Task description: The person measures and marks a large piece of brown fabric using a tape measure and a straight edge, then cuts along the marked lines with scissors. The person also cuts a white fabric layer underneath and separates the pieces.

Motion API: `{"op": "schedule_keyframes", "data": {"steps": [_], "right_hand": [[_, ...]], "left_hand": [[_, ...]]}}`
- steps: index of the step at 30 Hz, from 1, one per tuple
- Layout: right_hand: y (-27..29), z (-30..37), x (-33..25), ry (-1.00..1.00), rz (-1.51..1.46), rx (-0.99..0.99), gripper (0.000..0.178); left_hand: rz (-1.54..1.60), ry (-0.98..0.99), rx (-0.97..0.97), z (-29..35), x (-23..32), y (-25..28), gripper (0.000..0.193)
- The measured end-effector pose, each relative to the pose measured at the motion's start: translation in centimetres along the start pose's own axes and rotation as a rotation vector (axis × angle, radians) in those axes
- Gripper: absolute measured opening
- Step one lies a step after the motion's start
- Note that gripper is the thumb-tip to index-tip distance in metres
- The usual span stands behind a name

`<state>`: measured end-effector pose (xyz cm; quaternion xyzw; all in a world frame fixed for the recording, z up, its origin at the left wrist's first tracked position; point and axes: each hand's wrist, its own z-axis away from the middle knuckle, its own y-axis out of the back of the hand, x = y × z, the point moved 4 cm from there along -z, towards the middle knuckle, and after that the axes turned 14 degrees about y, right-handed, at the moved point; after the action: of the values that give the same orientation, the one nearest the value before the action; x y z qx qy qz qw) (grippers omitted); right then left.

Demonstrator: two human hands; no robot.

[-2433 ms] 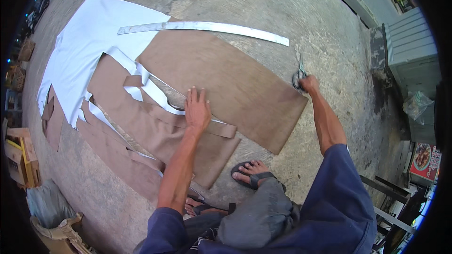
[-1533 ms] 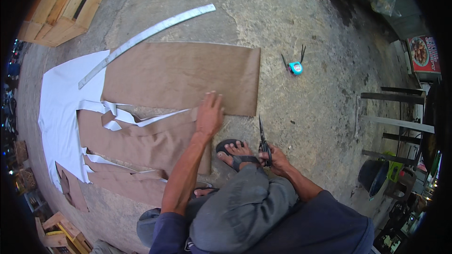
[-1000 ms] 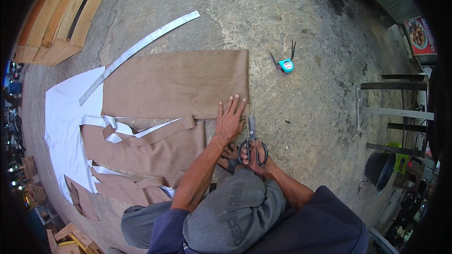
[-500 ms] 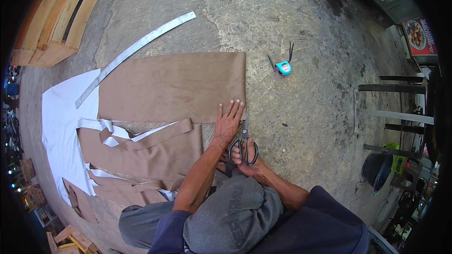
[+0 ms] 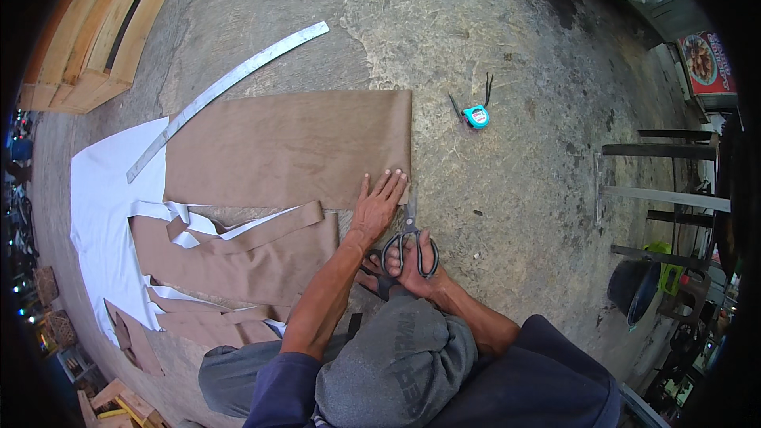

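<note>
My left hand [image 5: 377,208] lies flat, fingers stretched, on the near right corner of a wide brown sheet of fabric [image 5: 289,147]. My right hand [image 5: 418,271] grips black-handled scissors [image 5: 409,226], their blades pointing away from me at that corner. The blade tips meet the sheet's edge just right of my left fingers; how far they part is hard to see. Closer to me lies a second brown piece [image 5: 238,257], with a narrow strip [image 5: 269,236] curled over it, showing its white underside. White material [image 5: 103,182] spreads at the left.
A long metal ruler [image 5: 238,83] lies slanted across the white material and brown sheet. On the concrete floor to the right is a turquoise tape measure [image 5: 476,116]. A wooden pallet-like frame [image 5: 103,40] stands far left; a dark rack [image 5: 666,198] and black bucket [image 5: 634,289] stand right.
My left hand and the scissors in my right hand have shifted slightly left. The scissor handles look a little wider apart. The ruler and tape measure look unmoved on the floor.
</note>
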<state>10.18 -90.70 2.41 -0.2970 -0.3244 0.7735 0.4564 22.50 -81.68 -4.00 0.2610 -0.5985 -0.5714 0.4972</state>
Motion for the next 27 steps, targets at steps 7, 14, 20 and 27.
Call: {"op": "schedule_keyframes", "data": {"steps": [7, 14, 20, 27], "right_hand": [[1.1, -2.1, -0.6, 0.032, 0.029, 0.016, 0.068], [1.9, -3.4, -0.9, 0.107, 0.186, 0.016, 0.061], [3.0, -4.6, -2.1, 0.082, 0.04, 0.064, 0.053], [3.0, -5.7, -2.8, 0.108, 0.223, 0.047, 0.059]], "left_hand": [[0.04, -0.014, -0.038, 0.6, 0.6, 0.0, 0.066], [0.04, 0.004, -0.099, 0.4, -0.1, -0.3, 0.067], [0.16, -0.013, -0.134, 0.4, -0.7, 0.2, 0.071], [0.242, -0.03, -0.169, 0.3, -1.0, 1.5, 0.067]]}}
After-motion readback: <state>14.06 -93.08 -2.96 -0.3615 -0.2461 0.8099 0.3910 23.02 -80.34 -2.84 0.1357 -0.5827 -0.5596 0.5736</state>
